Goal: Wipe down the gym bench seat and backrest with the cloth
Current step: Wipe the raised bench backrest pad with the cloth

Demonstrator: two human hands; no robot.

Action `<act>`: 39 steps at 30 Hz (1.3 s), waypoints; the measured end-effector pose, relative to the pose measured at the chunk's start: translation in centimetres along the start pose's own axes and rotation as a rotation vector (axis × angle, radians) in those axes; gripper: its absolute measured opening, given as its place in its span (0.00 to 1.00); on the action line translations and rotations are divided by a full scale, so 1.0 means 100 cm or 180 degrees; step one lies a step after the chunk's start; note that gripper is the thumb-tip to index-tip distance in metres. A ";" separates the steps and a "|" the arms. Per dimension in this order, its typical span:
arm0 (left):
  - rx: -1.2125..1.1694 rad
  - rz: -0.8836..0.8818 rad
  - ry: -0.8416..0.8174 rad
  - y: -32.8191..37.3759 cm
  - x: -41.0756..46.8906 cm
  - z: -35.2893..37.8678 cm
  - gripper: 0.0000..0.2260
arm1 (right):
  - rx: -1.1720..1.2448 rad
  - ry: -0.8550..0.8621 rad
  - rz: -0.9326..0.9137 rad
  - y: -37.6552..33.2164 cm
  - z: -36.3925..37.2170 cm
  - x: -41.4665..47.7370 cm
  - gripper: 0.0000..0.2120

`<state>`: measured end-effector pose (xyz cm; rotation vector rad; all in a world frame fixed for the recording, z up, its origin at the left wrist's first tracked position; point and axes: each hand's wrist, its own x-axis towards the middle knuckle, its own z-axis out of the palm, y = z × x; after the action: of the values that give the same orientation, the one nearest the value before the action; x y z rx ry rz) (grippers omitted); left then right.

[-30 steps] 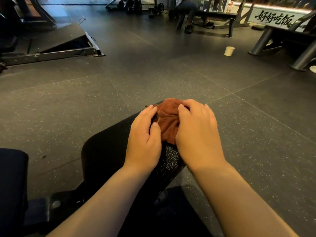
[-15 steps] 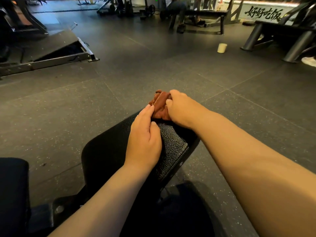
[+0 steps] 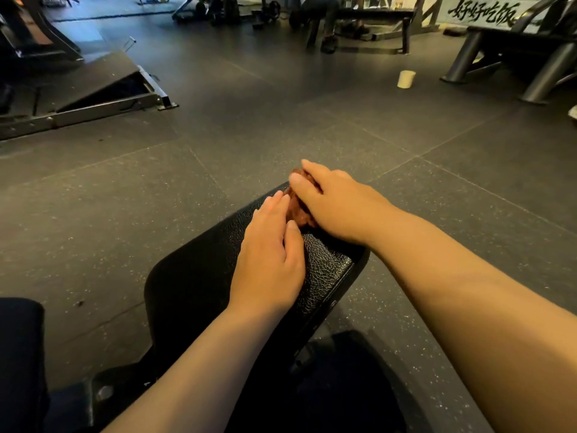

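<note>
**Cloth at the far end, nearly all the pad on the near side**

Of the cloth (image 3: 296, 210), only a small rust-brown bunch to see, squeezed between the two hands at the far end of the black pad (image 3: 193, 276). Covered from above and from the right by the right hand (image 3: 338, 207): fingers (image 3: 315, 170) bent over the top of the bunch, thumb against its near-left side, so narrow and holding it. Touched from the near-left side by the fingers (image 3: 272, 207) of the left hand (image 3: 268, 264), laid flat on the pad, straight and close together, holding nothing.

Long axis of the pad: from the far end under the fingers back and to the left, toward the body. Nearly all the surface therefore behind the cloth, on the near side. Probably next a stroke pulled toward the body along this axis. Right hand already on the cloth, so likely the wiping hand; left one more a support. Possible weakness: with so small a bunch, only a narrow strip wiped at each pass.

Farther out from the fingers: grey speckled floor (image 3: 156, 198) on all sides, a pale cup (image 3: 406, 79) far ahead to the right, a slanted platform (image 3: 93, 82) far ahead to the left.
</note>
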<state>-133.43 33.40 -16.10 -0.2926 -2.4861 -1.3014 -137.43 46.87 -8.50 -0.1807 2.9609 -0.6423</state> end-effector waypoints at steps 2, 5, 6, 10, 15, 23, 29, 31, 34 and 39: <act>0.0009 -0.0015 -0.0062 0.002 0.000 -0.001 0.23 | 0.0182 0.0010 -0.0146 0.005 0.000 -0.002 0.30; 0.0108 -0.0143 -0.0068 0.007 -0.006 -0.002 0.22 | 0.0173 0.0166 -0.0279 0.023 0.006 -0.026 0.27; 0.0115 -0.0150 -0.0067 0.007 -0.007 -0.002 0.20 | 0.0125 0.0245 -0.0275 0.027 0.010 -0.034 0.26; 0.0012 -0.0251 0.0001 0.009 -0.002 -0.002 0.19 | -0.0044 0.0297 -0.0239 0.023 0.014 -0.019 0.25; -0.0032 -0.0110 -0.0042 0.009 0.025 -0.005 0.15 | -0.0103 0.0101 -0.0915 0.017 0.007 0.021 0.24; -0.0151 0.0013 0.0284 0.010 0.016 0.000 0.21 | -0.0131 0.0556 -0.1146 0.033 0.012 -0.028 0.24; -0.0039 -0.0069 0.0265 0.008 0.020 0.003 0.19 | 0.0996 0.0020 -0.0711 0.020 0.000 0.024 0.19; -0.0005 -0.0101 0.0253 0.007 0.019 0.004 0.19 | 0.1225 0.0156 -0.0747 0.026 0.002 0.010 0.19; -0.0014 -0.0176 0.0155 0.008 0.018 0.003 0.20 | 0.1087 0.0311 -0.0721 0.043 0.007 -0.022 0.21; 0.0084 -0.0028 0.0010 0.009 0.017 0.005 0.20 | 0.1155 0.0206 -0.0622 0.038 -0.001 -0.025 0.17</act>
<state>-134.81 34.33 -15.05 -0.2735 -2.5027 -1.2707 -135.37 50.72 -9.78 -0.4250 2.8420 -1.2145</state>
